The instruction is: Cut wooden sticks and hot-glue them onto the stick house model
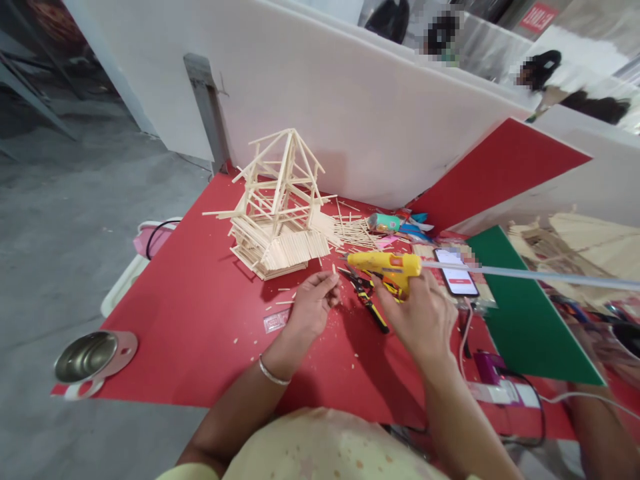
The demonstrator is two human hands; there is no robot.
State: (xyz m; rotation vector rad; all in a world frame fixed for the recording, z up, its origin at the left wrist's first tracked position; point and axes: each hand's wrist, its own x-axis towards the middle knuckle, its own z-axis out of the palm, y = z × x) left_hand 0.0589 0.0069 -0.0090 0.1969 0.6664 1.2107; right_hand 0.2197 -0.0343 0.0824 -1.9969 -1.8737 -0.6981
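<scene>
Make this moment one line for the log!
left hand: pinching short pale wooden stick | right hand: gripping yellow glue gun | ahead: pale wooden-stick model, red tabletop

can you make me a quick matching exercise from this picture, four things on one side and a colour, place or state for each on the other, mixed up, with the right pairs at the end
Things
1. mug
2. glue gun
3. phone
4. stick model

Descriptions
A. screen lit and facing up
B. pale, rising to a pointed top
C. at the near left corner of the red table
D. yellow, gripped in the right hand

Right pairs: 1-C, 2-D, 3-A, 4-B
</scene>
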